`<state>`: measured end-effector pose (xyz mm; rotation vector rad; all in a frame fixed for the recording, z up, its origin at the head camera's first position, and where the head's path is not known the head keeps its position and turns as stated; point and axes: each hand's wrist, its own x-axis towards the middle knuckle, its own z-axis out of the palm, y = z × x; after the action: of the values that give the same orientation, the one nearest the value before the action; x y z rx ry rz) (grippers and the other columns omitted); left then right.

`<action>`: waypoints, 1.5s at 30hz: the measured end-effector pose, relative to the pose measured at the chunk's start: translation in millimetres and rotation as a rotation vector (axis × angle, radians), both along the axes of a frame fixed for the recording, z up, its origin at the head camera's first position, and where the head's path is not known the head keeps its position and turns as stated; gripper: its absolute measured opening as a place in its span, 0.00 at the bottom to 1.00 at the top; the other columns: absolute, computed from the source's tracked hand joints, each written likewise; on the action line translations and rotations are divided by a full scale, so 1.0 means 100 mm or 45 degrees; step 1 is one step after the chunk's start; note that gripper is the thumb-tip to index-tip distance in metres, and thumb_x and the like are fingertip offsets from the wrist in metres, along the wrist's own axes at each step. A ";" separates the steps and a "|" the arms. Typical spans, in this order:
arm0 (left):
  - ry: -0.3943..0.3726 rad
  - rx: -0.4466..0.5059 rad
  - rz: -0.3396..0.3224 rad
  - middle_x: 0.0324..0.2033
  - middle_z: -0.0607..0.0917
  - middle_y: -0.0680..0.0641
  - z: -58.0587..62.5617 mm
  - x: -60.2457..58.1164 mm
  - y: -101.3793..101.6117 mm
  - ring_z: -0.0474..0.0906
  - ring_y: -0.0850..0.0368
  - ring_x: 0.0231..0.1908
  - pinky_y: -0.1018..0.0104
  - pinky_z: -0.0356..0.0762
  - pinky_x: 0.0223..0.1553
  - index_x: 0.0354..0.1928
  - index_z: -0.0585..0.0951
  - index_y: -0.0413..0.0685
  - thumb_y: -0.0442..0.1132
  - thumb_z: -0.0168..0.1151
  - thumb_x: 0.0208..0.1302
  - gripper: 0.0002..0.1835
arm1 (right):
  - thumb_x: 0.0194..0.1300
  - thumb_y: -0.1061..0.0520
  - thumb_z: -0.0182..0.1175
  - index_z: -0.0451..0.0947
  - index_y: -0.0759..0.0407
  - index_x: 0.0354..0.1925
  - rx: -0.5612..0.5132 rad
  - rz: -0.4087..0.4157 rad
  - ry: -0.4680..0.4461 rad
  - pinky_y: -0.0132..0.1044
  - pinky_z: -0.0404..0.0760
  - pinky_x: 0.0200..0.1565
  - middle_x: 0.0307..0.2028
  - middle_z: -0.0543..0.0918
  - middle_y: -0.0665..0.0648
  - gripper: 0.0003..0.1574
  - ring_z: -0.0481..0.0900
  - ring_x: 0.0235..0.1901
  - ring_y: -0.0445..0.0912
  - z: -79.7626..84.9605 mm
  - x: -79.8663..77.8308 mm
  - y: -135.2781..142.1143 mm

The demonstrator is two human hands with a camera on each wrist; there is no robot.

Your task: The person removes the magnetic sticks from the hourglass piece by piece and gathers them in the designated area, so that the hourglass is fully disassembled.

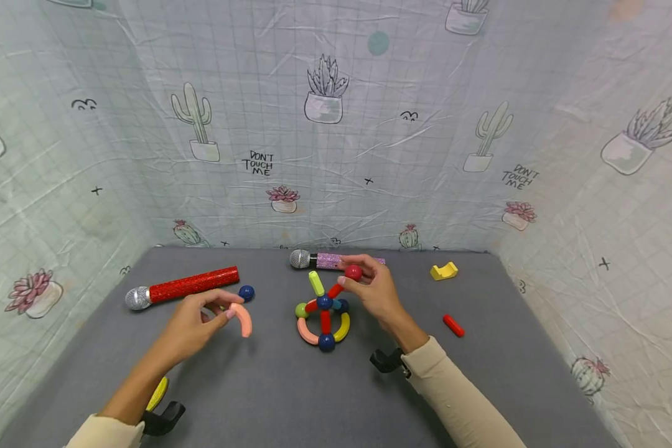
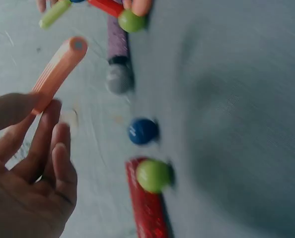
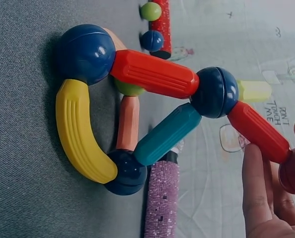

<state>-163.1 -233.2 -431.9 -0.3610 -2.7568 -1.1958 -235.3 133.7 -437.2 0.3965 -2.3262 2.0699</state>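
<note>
My left hand pinches one end of a curved peach magnetic stick between thumb and fingers, raised left of the built frame. In the left wrist view the stick's free end points away from the hand. My right hand holds a red ball that meets a red stick slanting up from the frame's top blue ball. A lime stick also juts from this ball. Red and teal sticks slope down to a base of blue and green balls joined by curved yellow and peach sticks.
A red glitter microphone lies at left, with a blue ball and a green ball nearby. A purple microphone lies behind the frame. To the right are a yellow block and a red stick.
</note>
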 end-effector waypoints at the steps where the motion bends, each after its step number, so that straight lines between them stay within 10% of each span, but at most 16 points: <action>1: -0.027 -0.010 -0.011 0.46 0.91 0.53 -0.02 0.04 -0.06 0.81 0.62 0.37 0.67 0.79 0.37 0.52 0.89 0.57 0.42 0.71 0.72 0.10 | 0.70 0.62 0.71 0.79 0.60 0.66 -0.012 -0.001 -0.005 0.33 0.88 0.50 0.59 0.88 0.60 0.29 0.87 0.56 0.50 0.00 0.01 0.01; 9: -0.151 -0.045 -0.074 0.42 0.91 0.56 -0.21 0.35 -0.46 0.81 0.69 0.35 0.69 0.78 0.37 0.50 0.89 0.50 0.35 0.72 0.69 0.10 | 0.68 0.66 0.70 0.79 0.55 0.67 -0.099 0.054 -0.025 0.34 0.87 0.54 0.64 0.84 0.65 0.30 0.81 0.64 0.65 -0.02 0.03 0.06; 17: -0.329 -0.152 -0.122 0.39 0.91 0.56 -0.34 0.50 -0.69 0.80 0.70 0.34 0.71 0.78 0.37 0.49 0.89 0.49 0.33 0.72 0.67 0.10 | 0.69 0.67 0.70 0.77 0.60 0.69 -0.153 0.061 -0.066 0.37 0.88 0.53 0.66 0.84 0.64 0.32 0.86 0.60 0.58 -0.03 0.05 0.09; 26: -0.083 -0.378 -0.073 0.38 0.89 0.64 -0.48 0.59 -0.68 0.78 0.71 0.37 0.67 0.76 0.38 0.44 0.90 0.60 0.35 0.77 0.61 0.12 | 0.68 0.69 0.70 0.74 0.64 0.70 -0.234 0.062 -0.091 0.39 0.89 0.52 0.64 0.84 0.64 0.34 0.88 0.58 0.55 -0.07 0.05 0.09; 33: 0.030 -0.501 0.028 0.43 0.88 0.61 -0.28 0.49 -0.40 0.78 0.58 0.44 0.60 0.79 0.45 0.46 0.89 0.61 0.38 0.79 0.61 0.13 | 0.67 0.65 0.72 0.79 0.54 0.66 -0.144 0.012 -0.055 0.36 0.88 0.53 0.62 0.85 0.67 0.30 0.88 0.57 0.53 -0.05 0.03 0.01; 45: 0.387 -0.411 -0.078 0.47 0.88 0.53 0.29 -0.02 0.54 0.75 0.55 0.49 0.55 0.77 0.47 0.53 0.88 0.54 0.39 0.78 0.63 0.16 | 0.68 0.66 0.71 0.77 0.60 0.69 -0.098 0.009 -0.024 0.34 0.86 0.55 0.59 0.88 0.64 0.32 0.87 0.55 0.53 0.01 0.02 -0.10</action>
<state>-165.5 -179.4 -402.7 -0.6064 -2.6758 -0.6365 -233.4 124.1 -436.7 0.3865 -2.2494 2.1679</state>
